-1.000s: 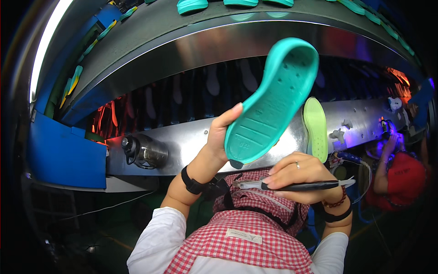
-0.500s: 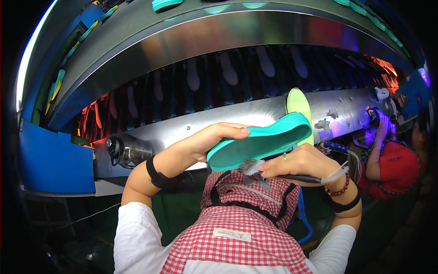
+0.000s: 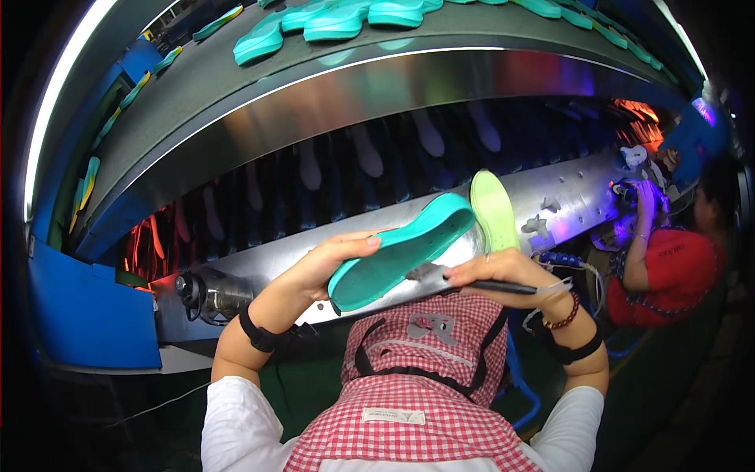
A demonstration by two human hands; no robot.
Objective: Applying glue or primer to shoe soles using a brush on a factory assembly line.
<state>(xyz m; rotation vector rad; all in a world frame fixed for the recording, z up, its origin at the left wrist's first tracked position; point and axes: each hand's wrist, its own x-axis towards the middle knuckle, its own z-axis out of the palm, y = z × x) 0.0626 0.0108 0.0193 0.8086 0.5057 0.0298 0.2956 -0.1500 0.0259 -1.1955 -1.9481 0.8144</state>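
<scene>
In my left hand (image 3: 334, 256) is a teal shoe sole (image 3: 385, 267), gripped at its left end with the thumb over the rim. It is tilted, its hollow inner face toward me and its far end up to the right. My right hand (image 3: 511, 271) is closed around a brush (image 3: 503, 287) with a dark handle. The brush's greyish bristles reach the sole's inner face near its lower edge. Just beyond my right hand, a pale yellow-green sole (image 3: 494, 208) stands out against the metal ledge; its near end is hidden behind that hand.
Several teal soles (image 3: 334, 22) lie on a dark conveyor belt (image 3: 204, 71) above. Under it, sole shapes (image 3: 366, 153) sit in a dark slot with an orange glow at both ends. A dark bottle (image 3: 216, 295) rests on the metal ledge (image 3: 582, 200). A person in red (image 3: 668, 271) works at right.
The teal sole has tilted more steeply, its far end higher. The brush stays against its lower inner side. The view has shifted, and more teal soles show on the belt.
</scene>
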